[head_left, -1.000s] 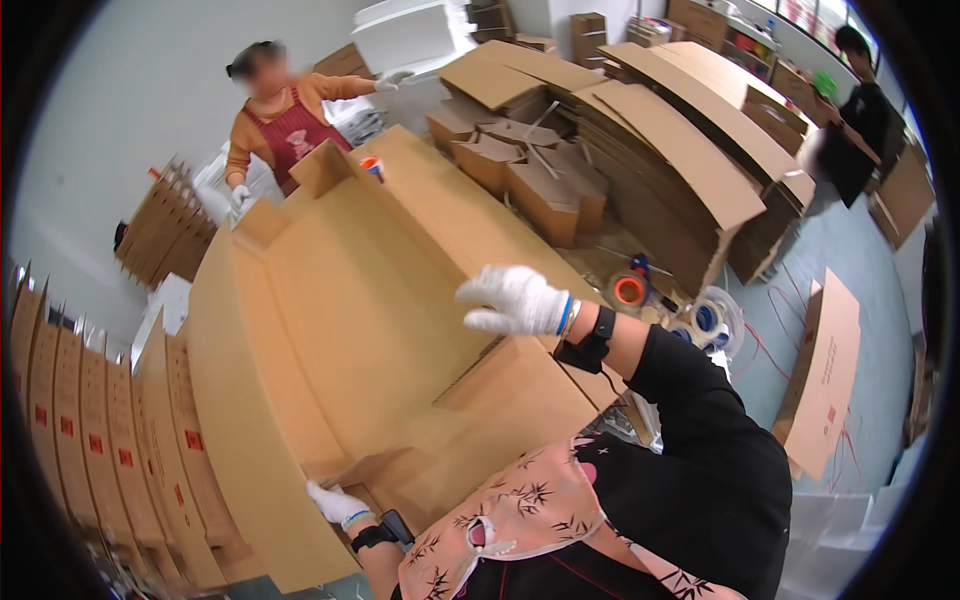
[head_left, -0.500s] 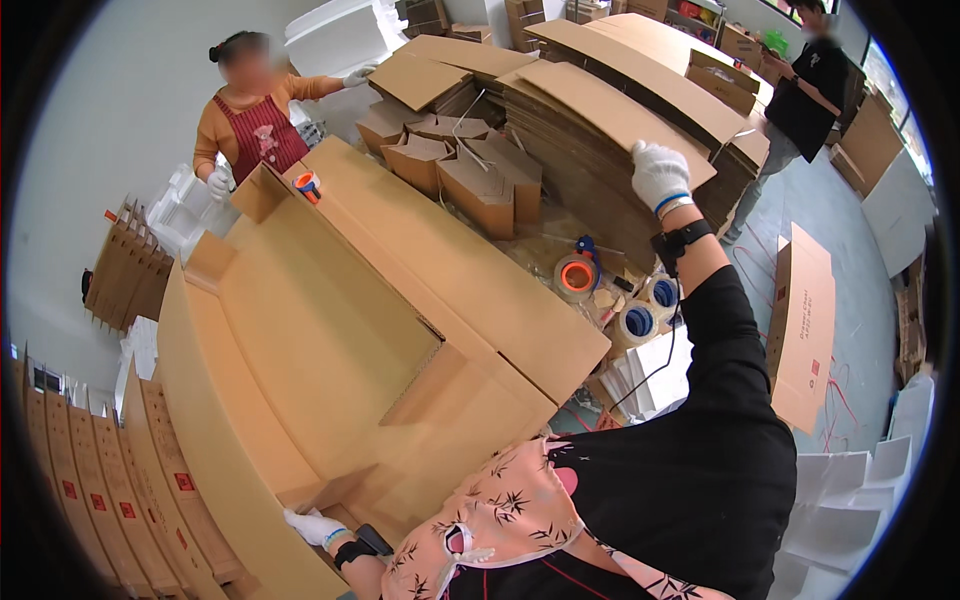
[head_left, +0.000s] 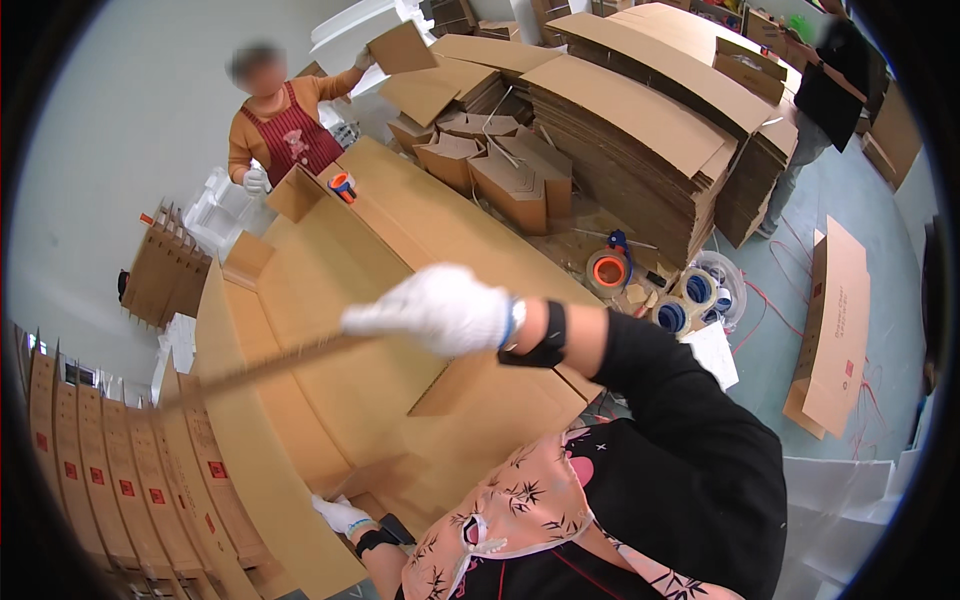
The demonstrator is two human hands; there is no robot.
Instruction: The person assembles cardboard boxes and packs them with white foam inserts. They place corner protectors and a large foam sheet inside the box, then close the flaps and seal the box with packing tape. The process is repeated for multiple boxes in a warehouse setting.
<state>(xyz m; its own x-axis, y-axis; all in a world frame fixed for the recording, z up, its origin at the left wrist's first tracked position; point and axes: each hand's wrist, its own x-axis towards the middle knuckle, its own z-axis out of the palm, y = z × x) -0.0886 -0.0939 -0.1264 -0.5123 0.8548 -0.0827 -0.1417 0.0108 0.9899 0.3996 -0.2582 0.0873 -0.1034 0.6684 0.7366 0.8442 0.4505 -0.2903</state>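
Observation:
A large open cardboard box (head_left: 340,400) lies before me with its flaps folded out. My right hand (head_left: 430,310), in a white glove, is closed above the box on a cardboard sheet (head_left: 270,370). That sheet is seen nearly edge-on and slightly blurred, stretching left from my fingers. At the near-left corner, my gloved left hand (head_left: 340,513) grips the box's edge beside an upright flap (head_left: 375,480); its fingertips are partly hidden.
A co-worker (head_left: 290,130) across the box lifts a small cardboard piece (head_left: 403,47). An orange tape roll (head_left: 342,187) sits on the far flap. Stacked cardboard sheets (head_left: 630,150), a tape dispenser (head_left: 610,268) and clear tape rolls (head_left: 685,305) lie to the right. Another person (head_left: 835,80) stands beyond.
My right hand has come from the cardboard stack leftward over the box, now with a sheet in it. The co-worker has lifted a small cardboard piece. My left hand stays at the box corner.

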